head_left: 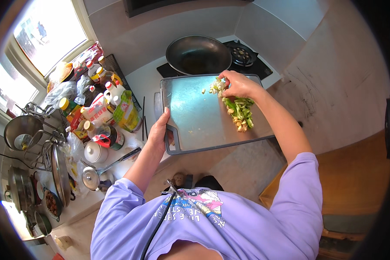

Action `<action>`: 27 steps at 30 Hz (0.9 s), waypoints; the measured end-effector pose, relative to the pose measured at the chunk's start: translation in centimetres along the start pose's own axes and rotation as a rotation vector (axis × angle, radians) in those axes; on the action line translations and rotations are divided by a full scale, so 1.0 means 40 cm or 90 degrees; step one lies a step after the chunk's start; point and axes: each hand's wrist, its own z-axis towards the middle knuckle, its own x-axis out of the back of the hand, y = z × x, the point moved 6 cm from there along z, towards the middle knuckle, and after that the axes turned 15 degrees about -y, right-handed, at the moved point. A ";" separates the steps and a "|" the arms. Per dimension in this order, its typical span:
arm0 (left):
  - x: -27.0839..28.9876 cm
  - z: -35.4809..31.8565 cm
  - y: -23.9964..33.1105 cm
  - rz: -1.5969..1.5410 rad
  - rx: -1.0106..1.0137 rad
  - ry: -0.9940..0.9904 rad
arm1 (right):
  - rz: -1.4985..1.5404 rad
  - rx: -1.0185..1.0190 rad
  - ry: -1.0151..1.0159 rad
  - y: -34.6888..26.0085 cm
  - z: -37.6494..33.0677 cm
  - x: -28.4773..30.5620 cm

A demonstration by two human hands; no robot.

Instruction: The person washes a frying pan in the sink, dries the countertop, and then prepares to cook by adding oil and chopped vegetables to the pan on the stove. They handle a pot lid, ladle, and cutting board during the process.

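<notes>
My left hand [158, 132] grips the left side of a grey-rimmed cutting board [186, 112], thumb on top by the handle slot. The board is held up in front of me, its far edge close to the wok [199, 56]. At that far edge my right hand [240, 84] has its fingers closed around pale chopped pieces, which look like scallion [215, 87]. Just nearer to me on the board lies a strip of chopped green vegetable [240, 108], with yellowish chunks [241, 126] at its near end. The fingertips of my right hand are partly hidden by the pieces.
The wok sits over the left of the stove; a bare burner [242, 54] is on the right. Bottles and bags [102, 99] crowd the counter at left, with a white lidded jar [95, 152] and a ladle [117, 162]. A wooden cabinet [351, 177] stands at right.
</notes>
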 end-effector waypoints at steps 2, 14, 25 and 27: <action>-0.011 0.044 0.006 -0.010 -0.012 0.012 | -0.029 0.002 0.012 0.024 0.046 0.032; -0.023 0.233 0.011 -0.051 -0.067 0.086 | -0.128 0.103 0.178 0.117 0.387 0.173; -0.042 0.242 0.044 -0.054 -0.074 0.167 | -0.039 0.294 -0.397 0.072 0.323 0.132; -0.039 0.251 0.042 -0.073 -0.085 0.145 | -0.020 0.336 -0.356 0.061 0.345 0.117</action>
